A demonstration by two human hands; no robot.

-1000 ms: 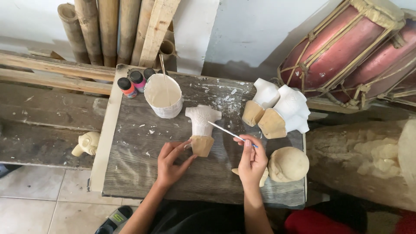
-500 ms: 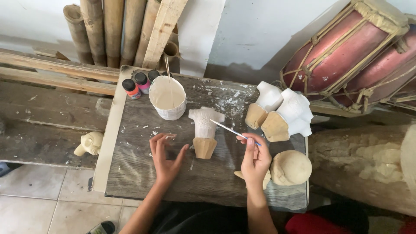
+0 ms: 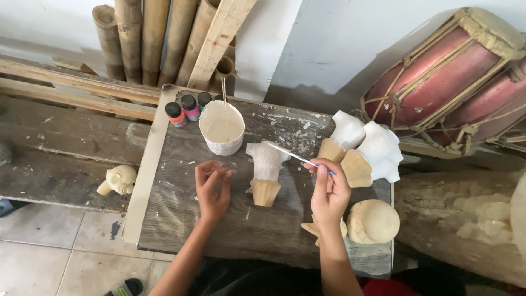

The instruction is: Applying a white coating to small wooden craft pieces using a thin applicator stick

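Left hand (image 3: 212,186) is loose and empty, fingers curled, just over the grey wooden board (image 3: 181,219) below the white paint cup (image 3: 222,129). Then the half-whitened carved wooden figure (image 3: 266,170) standing upright — right hand (image 3: 329,194) pinches a thin white-tipped brush (image 3: 293,156) against its top.

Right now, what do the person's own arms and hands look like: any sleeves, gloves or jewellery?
Both forearms are bare to the frame's edge, with no sleeves showing. The left hand and right hand wear no gloves; no rings, watch or bracelets are visible.
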